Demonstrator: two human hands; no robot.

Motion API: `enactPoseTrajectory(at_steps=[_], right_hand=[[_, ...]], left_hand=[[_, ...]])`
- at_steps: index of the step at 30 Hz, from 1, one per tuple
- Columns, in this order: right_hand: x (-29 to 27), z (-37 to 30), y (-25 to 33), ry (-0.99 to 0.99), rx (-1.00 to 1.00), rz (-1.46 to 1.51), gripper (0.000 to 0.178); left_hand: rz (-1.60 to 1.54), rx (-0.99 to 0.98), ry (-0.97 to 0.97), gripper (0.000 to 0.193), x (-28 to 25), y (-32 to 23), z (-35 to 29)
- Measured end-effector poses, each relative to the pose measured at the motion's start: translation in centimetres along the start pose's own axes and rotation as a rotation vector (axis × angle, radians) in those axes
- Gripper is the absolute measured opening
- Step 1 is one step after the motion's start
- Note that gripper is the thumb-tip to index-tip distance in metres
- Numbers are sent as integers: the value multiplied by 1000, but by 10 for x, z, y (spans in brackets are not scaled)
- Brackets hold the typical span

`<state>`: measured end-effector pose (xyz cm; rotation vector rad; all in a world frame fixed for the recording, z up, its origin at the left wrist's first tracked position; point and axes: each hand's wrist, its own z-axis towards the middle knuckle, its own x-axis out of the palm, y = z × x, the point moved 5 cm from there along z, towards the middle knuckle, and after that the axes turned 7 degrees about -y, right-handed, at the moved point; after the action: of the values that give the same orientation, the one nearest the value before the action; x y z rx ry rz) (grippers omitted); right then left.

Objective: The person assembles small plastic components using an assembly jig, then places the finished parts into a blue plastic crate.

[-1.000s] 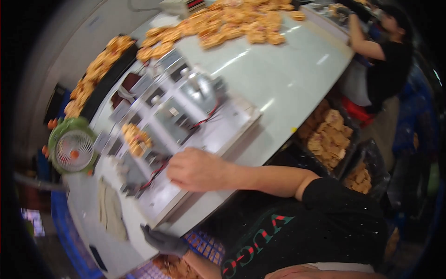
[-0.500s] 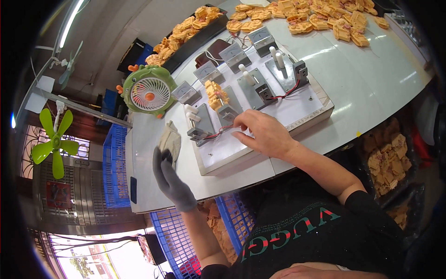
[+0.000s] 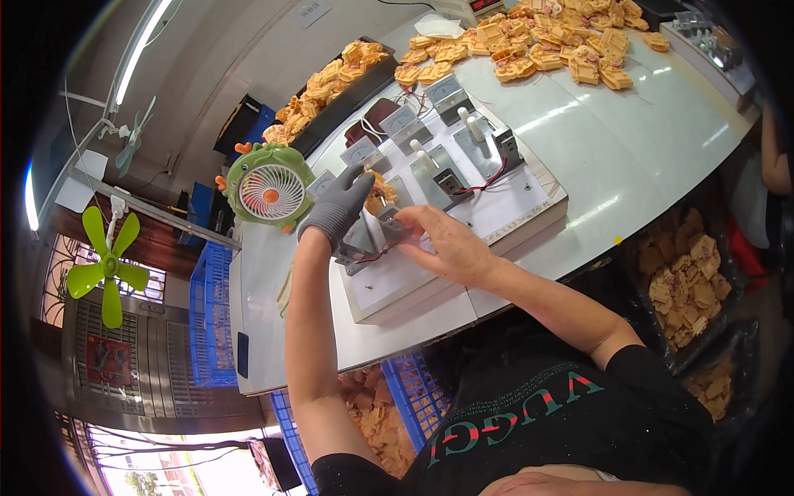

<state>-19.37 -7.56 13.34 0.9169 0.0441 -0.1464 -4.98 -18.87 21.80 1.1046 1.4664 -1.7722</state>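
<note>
My gloved left hand (image 3: pixel 337 208) is at the yellow part (image 3: pixel 380 190), apparently steadying it on the grey metal stand (image 3: pixel 389 220); whether it grips, I cannot tell. My bare right hand (image 3: pixel 447 245), thumb and fingers parted, sits at the stand's near end, seemingly for close access.

The tabletop (image 3: pixel 645 157) right of the white board (image 3: pixel 496 208) offers passage, but upright white levers (image 3: pixel 475 130) obstruct the board itself.
</note>
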Motion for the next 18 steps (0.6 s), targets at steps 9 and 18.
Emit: enactPoseTrajectory(at_steps=[9, 18], right_hand=[[12, 5, 0, 135, 12, 217, 53], [-2, 4, -3, 163, 17, 259, 39]], left_hand=[[47, -85, 63, 70, 13, 44, 33], [124, -74, 34, 76, 32, 14, 35]])
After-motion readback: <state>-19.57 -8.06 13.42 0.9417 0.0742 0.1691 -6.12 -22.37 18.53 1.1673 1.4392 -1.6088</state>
